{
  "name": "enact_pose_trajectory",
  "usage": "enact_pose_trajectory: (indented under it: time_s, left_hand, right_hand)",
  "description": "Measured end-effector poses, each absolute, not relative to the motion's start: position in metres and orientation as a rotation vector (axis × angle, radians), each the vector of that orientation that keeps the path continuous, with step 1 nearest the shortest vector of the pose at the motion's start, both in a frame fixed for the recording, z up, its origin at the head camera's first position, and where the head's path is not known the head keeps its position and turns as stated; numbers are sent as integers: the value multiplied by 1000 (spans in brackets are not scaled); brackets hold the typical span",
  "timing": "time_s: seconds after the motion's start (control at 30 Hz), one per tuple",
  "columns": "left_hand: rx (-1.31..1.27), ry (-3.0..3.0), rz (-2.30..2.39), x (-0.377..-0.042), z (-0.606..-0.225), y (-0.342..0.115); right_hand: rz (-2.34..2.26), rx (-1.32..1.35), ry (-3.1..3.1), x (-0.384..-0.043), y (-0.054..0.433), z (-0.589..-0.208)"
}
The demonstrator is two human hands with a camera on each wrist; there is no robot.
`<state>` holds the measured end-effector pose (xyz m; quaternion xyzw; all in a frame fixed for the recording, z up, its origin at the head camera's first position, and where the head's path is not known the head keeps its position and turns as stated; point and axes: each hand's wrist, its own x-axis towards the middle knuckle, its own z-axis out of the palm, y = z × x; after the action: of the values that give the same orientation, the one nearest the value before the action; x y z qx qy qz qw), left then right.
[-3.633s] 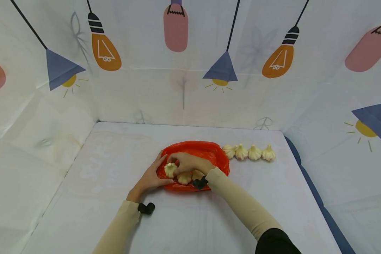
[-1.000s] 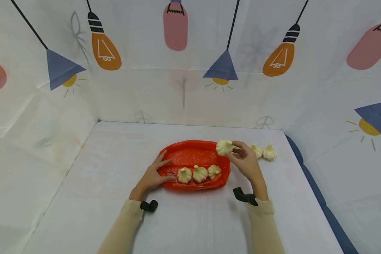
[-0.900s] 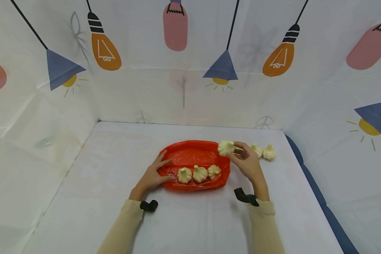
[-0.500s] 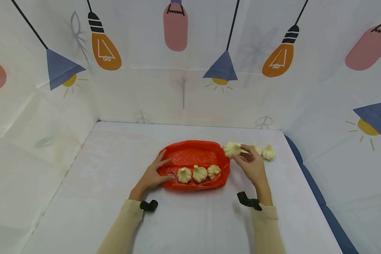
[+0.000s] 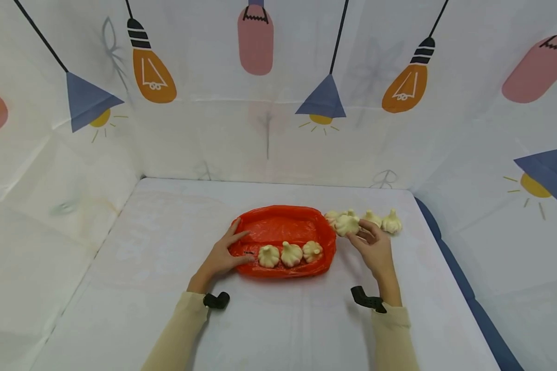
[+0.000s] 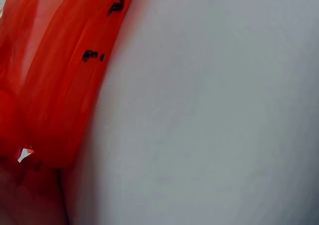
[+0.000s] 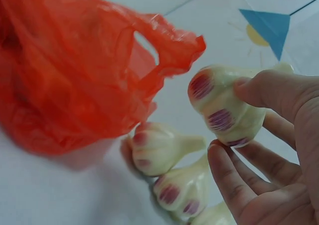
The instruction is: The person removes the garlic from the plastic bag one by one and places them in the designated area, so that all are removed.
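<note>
**Right hand (image 5: 374, 253) pinches a garlic bulb (image 7: 227, 105) just right of the red bag (image 5: 282, 226)**

From my remote seat, here's the bag: thin, glossy plastic, crumpled into an oval hollow, a looped handle poking out, dark print on one side. The held bulb is pale, shiny and lobed, streaked purple, gripped between thumb and fingertips. Over on the bag's left rim, the left hand (image 5: 219, 257) rests with fingers spread and straight, clasping nothing.

Inside the bag, along its near side, three bulbs (image 5: 291, 254) sit side by side. Off its right end, a row of four bulbs (image 5: 372, 216) runs across the white table (image 5: 278, 330); the held bulb and right fingers block part of it from me. Behind the bag rises a pale cloth (image 5: 213, 134) printed with lamps.

And there's the change! Half a second ago the held bulb overlapped the bag's right rim in my head view; now it has slid further right, and the row's first bulb peeks out beside the bag. The left hand hasn't budged.
</note>
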<state>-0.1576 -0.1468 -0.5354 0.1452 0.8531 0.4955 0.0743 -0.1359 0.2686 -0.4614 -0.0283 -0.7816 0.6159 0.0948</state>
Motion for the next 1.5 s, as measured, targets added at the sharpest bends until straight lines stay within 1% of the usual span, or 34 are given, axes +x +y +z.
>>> enact_pose_trajectory:
  time_s: [0.2, 0.33, 0.5, 0.93, 1.23, 1.5]
  left_hand:
    - [422, 2542, 1449, -158, -535, -149]
    - [487, 2521, 1450, -159, -536, -148]
    - [552, 2535, 1427, -161, -536, -146]
    - [628, 2635, 1160, -165, -531, -154]
    - [606, 2633, 1161, -166, -528, -168]
    - [559, 2624, 1288, -169, -530, -171]
  right_hand:
    - [1856, -160, -2361, -134, 276, -477]
    - [1861, -176, -2364, -134, 279, -485]
    - [1881, -182, -2348, -135, 277, -492]
    - [1891, -144, -2372, -133, 281, -503]
    - [1828, -123, -2387, -136, 278, -512]
    - [1725, -146, -2521, -137, 275, -519]
